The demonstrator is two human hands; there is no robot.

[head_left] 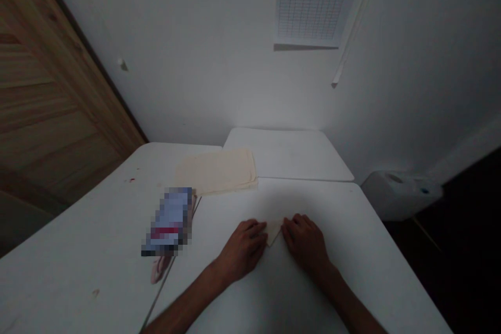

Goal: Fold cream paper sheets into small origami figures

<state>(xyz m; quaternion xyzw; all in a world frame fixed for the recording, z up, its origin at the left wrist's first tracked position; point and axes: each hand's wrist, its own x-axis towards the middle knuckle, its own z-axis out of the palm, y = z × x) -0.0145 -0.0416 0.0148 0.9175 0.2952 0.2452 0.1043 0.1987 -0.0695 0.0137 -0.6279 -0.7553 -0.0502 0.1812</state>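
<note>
My left hand (243, 249) and my right hand (306, 242) lie palm down on the white table (352, 250), close together. Between their fingertips shows a small cream triangle of folded cloth or paper (273, 230); both hands press on it and cover most of it. Farther back on the table lies a stack of folded cream cloths (217, 171), apart from both hands.
A blurred blue and red flat object (169, 221) lies left of my left hand, with something pink (158, 270) under its near end. A second white table (287, 152) stands against the wall. A white bin (399, 193) is at the right, a wooden door (47, 104) at the left.
</note>
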